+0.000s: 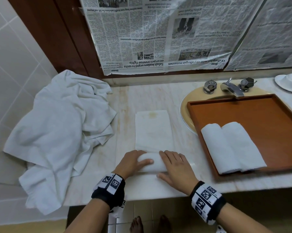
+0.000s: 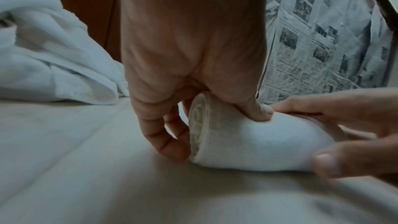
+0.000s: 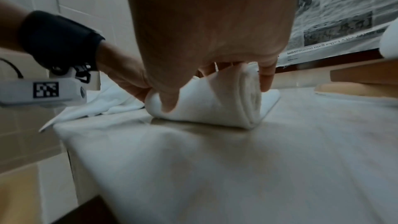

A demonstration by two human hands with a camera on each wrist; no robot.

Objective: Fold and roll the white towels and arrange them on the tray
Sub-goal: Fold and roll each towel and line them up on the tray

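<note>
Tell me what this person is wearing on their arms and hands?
Both hands are bare, without gloves or sleeves. The left wrist and right wrist each carry a black strap bearing white blocks printed with black square codes. A thin dark cable runs from the left unit.

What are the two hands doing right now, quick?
Left hand: fingers curled round the left end of the half-rolled towel, gripping it.
Right hand: fingers curled over the roll's right end, gripping it too.

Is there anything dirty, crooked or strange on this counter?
Yes. The folded towel being rolled has a yellowish stain near its far edge. The tray lies over the sink, not on the counter. The two rolls on it look tidy.
</note>
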